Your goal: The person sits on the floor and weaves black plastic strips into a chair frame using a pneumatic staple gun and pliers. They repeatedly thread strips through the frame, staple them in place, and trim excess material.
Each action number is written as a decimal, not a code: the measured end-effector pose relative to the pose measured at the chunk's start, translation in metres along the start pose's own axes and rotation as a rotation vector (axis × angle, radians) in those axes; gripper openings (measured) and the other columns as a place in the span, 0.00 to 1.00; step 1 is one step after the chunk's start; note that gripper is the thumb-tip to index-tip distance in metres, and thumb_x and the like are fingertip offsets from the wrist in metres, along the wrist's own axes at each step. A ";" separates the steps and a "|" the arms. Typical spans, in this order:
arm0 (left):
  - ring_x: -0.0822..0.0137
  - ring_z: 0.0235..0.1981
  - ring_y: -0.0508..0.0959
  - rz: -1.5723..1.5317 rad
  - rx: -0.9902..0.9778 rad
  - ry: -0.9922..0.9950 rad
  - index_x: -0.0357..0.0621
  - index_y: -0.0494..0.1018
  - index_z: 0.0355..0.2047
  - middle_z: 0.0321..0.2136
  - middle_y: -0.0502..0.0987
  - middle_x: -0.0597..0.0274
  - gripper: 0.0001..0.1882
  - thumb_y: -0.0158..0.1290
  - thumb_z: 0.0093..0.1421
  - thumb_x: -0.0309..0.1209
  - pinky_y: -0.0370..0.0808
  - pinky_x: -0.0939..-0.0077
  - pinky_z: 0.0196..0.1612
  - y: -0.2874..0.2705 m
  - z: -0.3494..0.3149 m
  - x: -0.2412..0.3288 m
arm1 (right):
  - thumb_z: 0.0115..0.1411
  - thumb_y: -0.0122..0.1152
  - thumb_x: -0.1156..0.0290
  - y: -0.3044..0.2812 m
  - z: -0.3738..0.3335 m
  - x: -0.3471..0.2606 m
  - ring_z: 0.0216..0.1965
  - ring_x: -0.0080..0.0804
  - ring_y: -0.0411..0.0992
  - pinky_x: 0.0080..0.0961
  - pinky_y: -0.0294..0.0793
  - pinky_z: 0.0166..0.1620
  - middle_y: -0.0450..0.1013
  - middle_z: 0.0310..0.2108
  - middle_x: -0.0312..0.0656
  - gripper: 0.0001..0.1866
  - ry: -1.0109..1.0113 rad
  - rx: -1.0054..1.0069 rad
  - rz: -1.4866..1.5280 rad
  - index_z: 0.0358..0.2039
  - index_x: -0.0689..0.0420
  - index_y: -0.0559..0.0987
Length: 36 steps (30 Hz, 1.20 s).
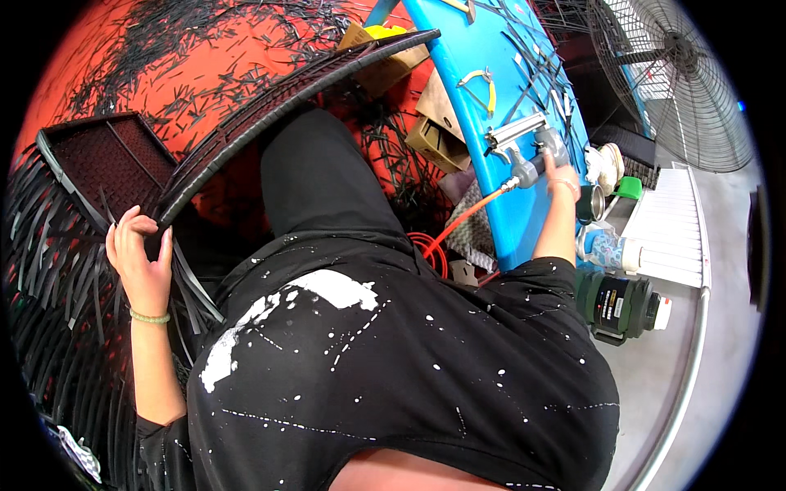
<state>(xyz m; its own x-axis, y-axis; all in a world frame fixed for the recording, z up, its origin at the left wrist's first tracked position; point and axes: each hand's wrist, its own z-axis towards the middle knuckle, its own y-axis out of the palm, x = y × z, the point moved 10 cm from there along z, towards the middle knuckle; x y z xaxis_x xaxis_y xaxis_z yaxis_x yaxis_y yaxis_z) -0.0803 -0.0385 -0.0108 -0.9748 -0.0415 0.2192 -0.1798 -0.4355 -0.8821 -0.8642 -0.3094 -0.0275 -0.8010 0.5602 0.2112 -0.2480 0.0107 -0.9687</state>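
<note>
My left hand (pixel 141 254) curls its fingers and thumb round the corner of a dark wicker frame (pixel 176 184), where woven panels meet. Loose black strips (pixel 57 237) hang from the weave beside it. On the right, my right hand (pixel 562 178) is closed on the grey body of an air stapler (pixel 524 168), which lies on a blue table (pixel 450 57). Part of its grip is hidden by the tool. An orange air hose (pixel 463 219) runs from the stapler down toward a red coil.
Yellow-handled pliers (pixel 490 92), a hammer (pixel 465 8) and black strips share the table. Cardboard boxes (pixel 438 143) stand beside it. A large green flask (pixel 618 307), a patterned blue bottle (pixel 610 250) and a fan (pixel 675 74) are at the right. Strip scraps (pixel 188 65) litter the red floor covering.
</note>
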 end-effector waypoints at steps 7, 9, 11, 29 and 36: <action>0.60 0.59 0.74 -0.004 0.055 0.005 0.46 0.73 0.40 0.45 0.78 0.64 0.14 0.65 0.55 0.27 0.57 0.58 0.67 -0.002 -0.004 0.002 | 0.57 0.36 0.20 -0.061 0.000 -0.176 0.58 0.54 0.73 0.45 0.70 0.60 0.75 0.53 0.60 0.53 -0.334 -0.110 0.117 0.50 0.59 0.82; 0.59 0.62 0.72 0.044 0.057 0.024 0.45 0.73 0.47 0.50 0.77 0.63 0.19 0.65 0.56 0.31 0.56 0.58 0.68 -0.004 -0.005 0.005 | 0.54 0.33 0.17 -0.046 -0.005 -0.222 0.61 0.52 0.71 0.45 0.68 0.62 0.74 0.57 0.57 0.57 -0.339 -0.217 -0.005 0.56 0.57 0.80; 0.58 0.63 0.70 0.055 0.037 -0.010 0.44 0.73 0.49 0.52 0.77 0.62 0.22 0.65 0.56 0.34 0.55 0.56 0.68 -0.006 -0.008 0.003 | 0.51 0.32 0.14 -0.032 -0.011 -0.252 0.63 0.50 0.69 0.42 0.66 0.64 0.72 0.59 0.56 0.61 -0.403 -0.264 -0.086 0.62 0.58 0.74; 0.53 0.68 0.64 -0.162 0.123 -0.157 0.46 0.72 0.55 0.62 0.71 0.57 0.32 0.68 0.51 0.39 0.53 0.54 0.70 -0.027 -0.042 -0.015 | 0.49 0.81 0.63 -0.077 -0.047 -0.294 0.59 0.40 0.72 0.36 0.69 0.62 0.72 0.59 0.53 0.45 -0.802 -0.131 0.878 0.65 0.63 0.69; 0.52 0.67 0.65 -0.178 0.148 -0.145 0.47 0.71 0.54 0.62 0.71 0.57 0.31 0.68 0.51 0.38 0.56 0.52 0.69 -0.026 -0.044 -0.017 | 0.41 0.80 0.70 -0.215 -0.384 -0.421 0.56 0.46 0.73 0.37 0.71 0.60 0.75 0.54 0.45 0.42 -1.857 0.089 0.534 0.61 0.52 0.75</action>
<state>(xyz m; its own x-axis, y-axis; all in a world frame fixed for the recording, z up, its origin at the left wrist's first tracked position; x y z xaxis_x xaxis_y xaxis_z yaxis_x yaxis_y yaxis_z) -0.0647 0.0132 -0.0104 -0.8985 -0.0762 0.4323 -0.3149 -0.5741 -0.7558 -0.2649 -0.2295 0.0421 -0.2652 -0.9528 -0.1477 0.2054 0.0938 -0.9742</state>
